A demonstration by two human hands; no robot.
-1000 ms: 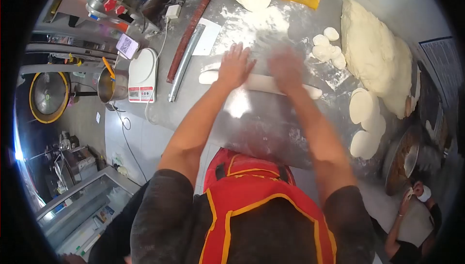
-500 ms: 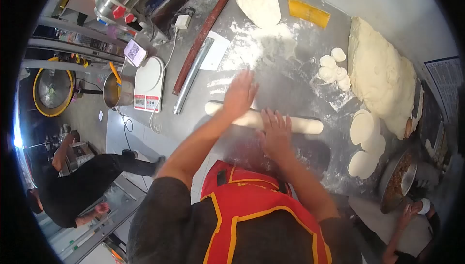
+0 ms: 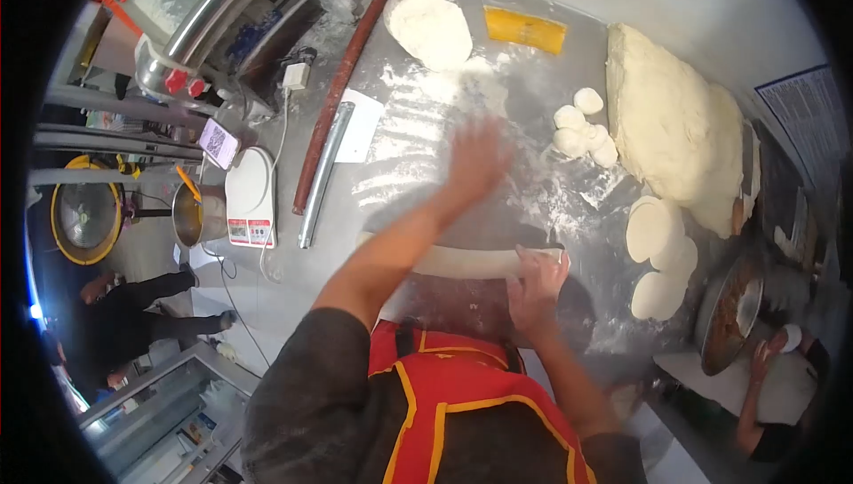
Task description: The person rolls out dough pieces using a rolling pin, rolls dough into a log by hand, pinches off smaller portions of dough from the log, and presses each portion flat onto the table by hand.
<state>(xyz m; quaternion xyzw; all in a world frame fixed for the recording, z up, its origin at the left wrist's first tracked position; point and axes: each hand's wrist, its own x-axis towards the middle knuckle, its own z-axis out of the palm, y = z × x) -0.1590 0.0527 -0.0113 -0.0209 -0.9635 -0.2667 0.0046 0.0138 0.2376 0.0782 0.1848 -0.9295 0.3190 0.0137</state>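
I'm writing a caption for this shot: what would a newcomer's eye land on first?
Probably the big pale dough mass at the right side of the grey table. Then, perhaps, the bright red apron at bottom centre and, just beyond it, the dough roll with the right hand at its right end.

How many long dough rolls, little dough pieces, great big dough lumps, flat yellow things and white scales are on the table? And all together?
Long dough roll: 1
Little dough pieces: 5
Big dough lump: 1
Flat yellow thing: 1
White scale: 1
Total: 9
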